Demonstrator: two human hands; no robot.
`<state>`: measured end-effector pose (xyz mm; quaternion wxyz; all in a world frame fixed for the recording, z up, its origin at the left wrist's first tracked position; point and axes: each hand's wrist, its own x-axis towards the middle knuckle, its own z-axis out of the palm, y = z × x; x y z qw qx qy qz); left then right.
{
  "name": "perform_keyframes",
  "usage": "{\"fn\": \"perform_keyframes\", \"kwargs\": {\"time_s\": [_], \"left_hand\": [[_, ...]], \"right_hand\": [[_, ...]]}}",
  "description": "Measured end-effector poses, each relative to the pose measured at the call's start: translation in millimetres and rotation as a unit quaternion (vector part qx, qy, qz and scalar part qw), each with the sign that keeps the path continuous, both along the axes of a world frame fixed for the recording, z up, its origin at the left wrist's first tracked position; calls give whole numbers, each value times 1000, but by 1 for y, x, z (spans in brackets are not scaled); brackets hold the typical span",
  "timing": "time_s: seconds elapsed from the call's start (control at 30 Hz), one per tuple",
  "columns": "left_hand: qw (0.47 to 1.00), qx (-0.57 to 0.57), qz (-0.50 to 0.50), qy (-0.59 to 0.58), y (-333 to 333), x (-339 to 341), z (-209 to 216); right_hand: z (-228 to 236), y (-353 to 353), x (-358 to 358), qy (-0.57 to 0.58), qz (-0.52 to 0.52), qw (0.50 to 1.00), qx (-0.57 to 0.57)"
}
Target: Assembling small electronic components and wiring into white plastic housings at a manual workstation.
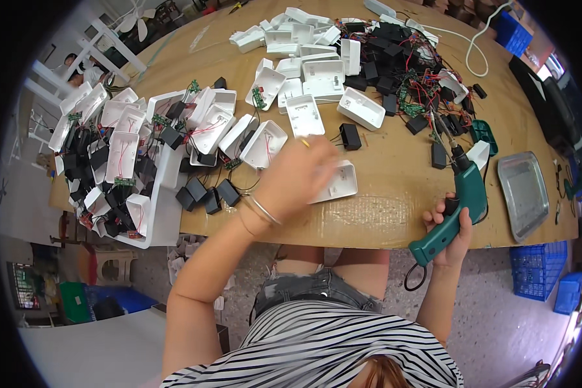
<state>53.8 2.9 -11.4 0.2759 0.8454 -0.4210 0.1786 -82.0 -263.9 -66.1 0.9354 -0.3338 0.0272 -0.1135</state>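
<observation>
My left hand (302, 173), with bangles at the wrist, reaches over a white plastic case (344, 183) near the table's front edge. Motion smears its fingers, and part of the case is hidden beneath it. On the right, my right hand (454, 234) is wrapped round the handle of a green pistol-grip power tool (470, 194). The tool's slim metal tip points away from me, toward tangled wires and black boxes (438, 155). Just beyond my left hand lie an open white case (304, 116) and a black box (350, 136).
A big white tub (168, 194) at the left overflows with wired cases, circuit boards and black boxes. White cases (323, 77) and a wire heap (394, 52) fill the far side. A metal tray (524, 194) lies at right; blue crates (538, 268) stand below.
</observation>
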Motion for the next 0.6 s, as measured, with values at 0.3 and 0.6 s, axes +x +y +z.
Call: {"fn": "perform_keyframes", "kwargs": {"time_s": [0.3, 0.6], "left_hand": [[944, 286, -156, -47, 31, 56, 11], [963, 58, -165, 205, 34, 66, 9]], "right_hand": [[4, 5, 2, 6, -3, 1000, -27], [7, 9, 2, 21, -24, 998, -49]]}}
